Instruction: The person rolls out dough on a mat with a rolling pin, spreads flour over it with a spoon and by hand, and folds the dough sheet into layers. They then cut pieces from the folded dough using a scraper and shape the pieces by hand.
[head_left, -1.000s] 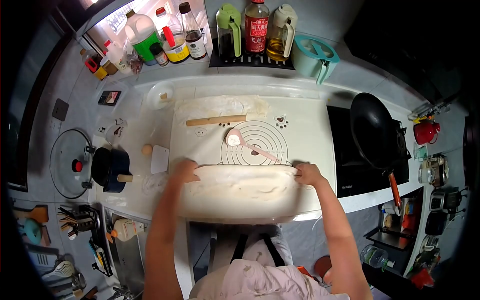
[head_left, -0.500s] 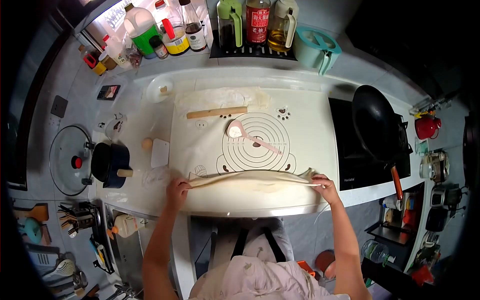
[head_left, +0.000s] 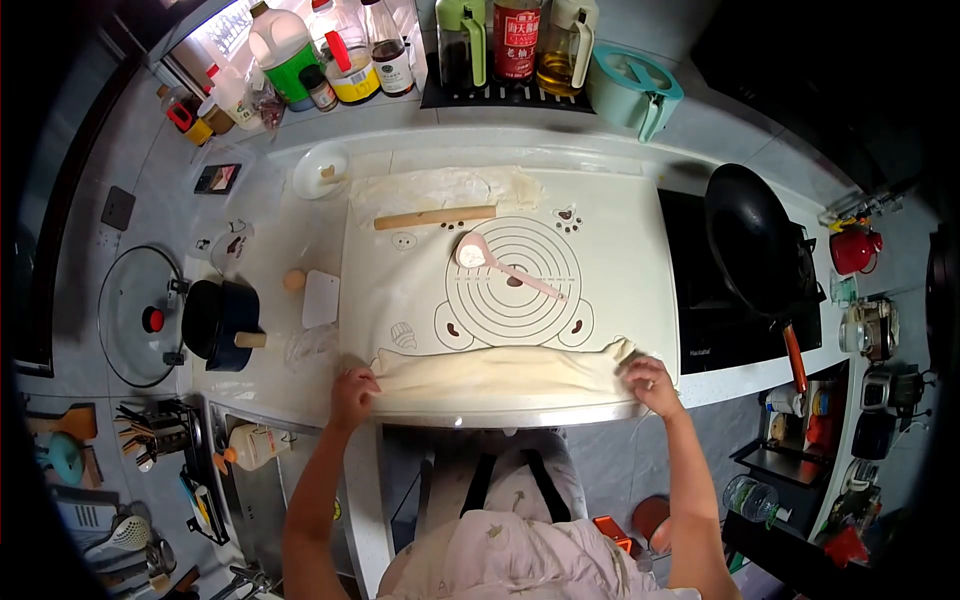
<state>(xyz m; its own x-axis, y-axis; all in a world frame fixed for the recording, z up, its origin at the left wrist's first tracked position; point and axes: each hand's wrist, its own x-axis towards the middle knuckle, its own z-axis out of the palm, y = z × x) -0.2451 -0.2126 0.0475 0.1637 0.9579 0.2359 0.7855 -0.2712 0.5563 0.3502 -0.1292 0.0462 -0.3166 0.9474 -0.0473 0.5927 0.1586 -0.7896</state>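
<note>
A long pale dough sheet [head_left: 500, 375] lies folded into a flat strip along the front edge of the white printed mat [head_left: 400, 280]. At its left end is my left hand [head_left: 354, 394], fingertips pinched on the dough's corner. My right hand [head_left: 652, 386] is beside the right end, its fingers loosely curved and apart; whether they touch the dough is hard to see. A bunched corner of dough sticks up just beyond that hand. Further back on the mat rest a pink spoon [head_left: 510, 273] with white powder and a wooden rolling pin [head_left: 435, 217].
Behind the rolling pin lies a floury translucent sheet [head_left: 440, 190]. To the left are an egg [head_left: 294, 280], a white scraper [head_left: 320, 298], a dark pot [head_left: 225, 325] and a small white bowl [head_left: 320, 170]. A black wok [head_left: 745, 240] sits on the stove at right.
The front edge of the dough, held up between both hands before, has come down onto the mat as a flat strip. My right hand's fingers have loosened; both hands moved slightly nearer me.
</note>
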